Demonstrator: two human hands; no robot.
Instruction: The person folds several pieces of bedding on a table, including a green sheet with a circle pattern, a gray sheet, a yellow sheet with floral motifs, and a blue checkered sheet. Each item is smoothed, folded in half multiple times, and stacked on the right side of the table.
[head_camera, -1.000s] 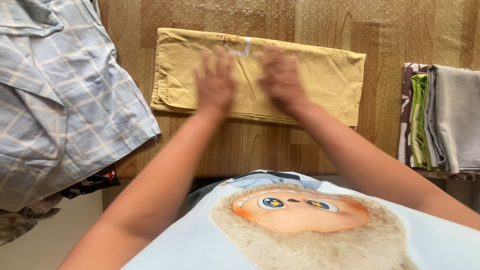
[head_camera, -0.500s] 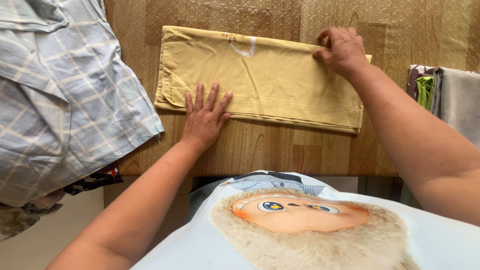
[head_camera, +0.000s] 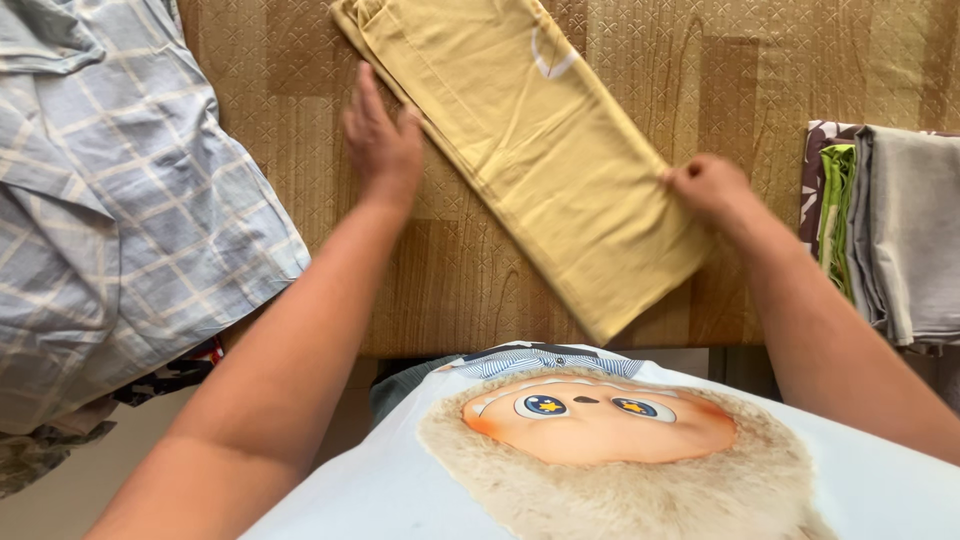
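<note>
A folded mustard-yellow cloth (head_camera: 530, 150) lies slanted on the wooden table (head_camera: 700, 80), running from the far left down to the near right. My left hand (head_camera: 380, 135) rests flat with fingers extended against the cloth's left long edge, near its far end. My right hand (head_camera: 705, 185) pinches the cloth's right edge close to its near end. The near corner of the cloth reaches almost to the table's front edge.
A heap of pale blue checked fabric (head_camera: 110, 210) covers the table's left side and hangs over its edge. A stack of folded cloths (head_camera: 890, 230) in grey, green and patterned brown sits at the right. My printed shirt fills the bottom of the view.
The yellow cloth has turned from lying crosswise to a diagonal. My right hand drew its end toward me; my left hand moved up and away along the left edge.
</note>
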